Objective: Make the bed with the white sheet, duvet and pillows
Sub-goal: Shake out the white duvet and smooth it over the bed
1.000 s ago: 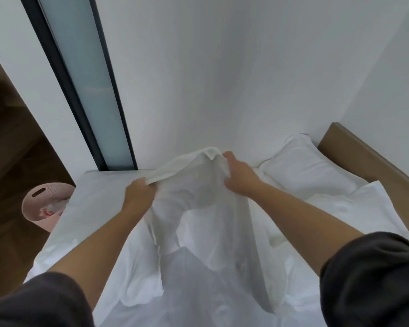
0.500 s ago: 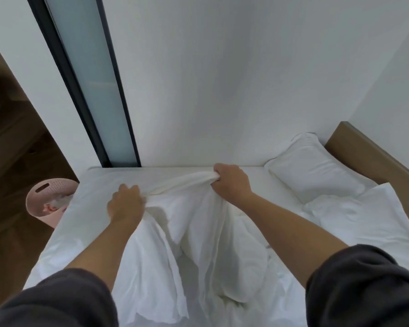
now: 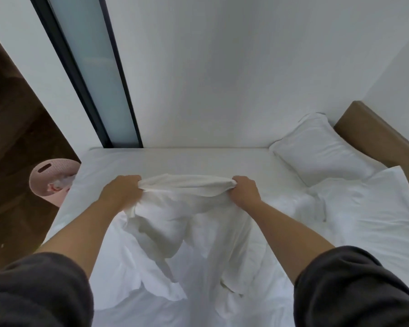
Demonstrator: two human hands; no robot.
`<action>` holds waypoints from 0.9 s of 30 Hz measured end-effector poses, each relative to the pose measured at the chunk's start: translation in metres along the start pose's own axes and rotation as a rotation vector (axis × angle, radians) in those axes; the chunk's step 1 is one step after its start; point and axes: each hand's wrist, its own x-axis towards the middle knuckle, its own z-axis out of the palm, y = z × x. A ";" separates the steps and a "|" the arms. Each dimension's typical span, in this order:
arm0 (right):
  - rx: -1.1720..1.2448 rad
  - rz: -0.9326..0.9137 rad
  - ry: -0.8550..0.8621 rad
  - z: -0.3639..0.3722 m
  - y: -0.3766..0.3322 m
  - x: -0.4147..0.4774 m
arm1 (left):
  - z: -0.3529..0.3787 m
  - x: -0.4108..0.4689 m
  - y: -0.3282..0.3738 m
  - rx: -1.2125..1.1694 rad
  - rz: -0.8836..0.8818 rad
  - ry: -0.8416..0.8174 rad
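Observation:
A bunched white duvet lies across the middle of the bed, its upper edge lifted and stretched between my hands. My left hand grips the left end of that edge. My right hand grips the right end. The rest of the duvet hangs crumpled toward me over the white sheet, which covers the mattress. One white pillow lies at the far right by the headboard. A second white pillow sits nearer, partly under folds.
A brown headboard runs along the right. The white wall borders the far side of the bed, with a narrow dark-framed window. A pink perforated basket stands on the dark wood floor at the bed's left.
My hands have moved apart and lower, pulling the duvet's edge taut between them. The cloth that was raised a second ago now sits low over the bed.

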 end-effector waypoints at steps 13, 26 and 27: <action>-0.225 0.052 -0.490 0.203 0.133 0.018 | 0.252 -0.017 -0.037 0.238 0.024 -0.354; -0.311 0.017 -0.938 0.336 0.207 0.023 | 0.415 -0.018 -0.043 -0.019 -0.140 -0.982; -0.308 0.000 -0.984 0.335 0.202 0.025 | 0.409 -0.013 -0.051 -0.068 -0.146 -0.941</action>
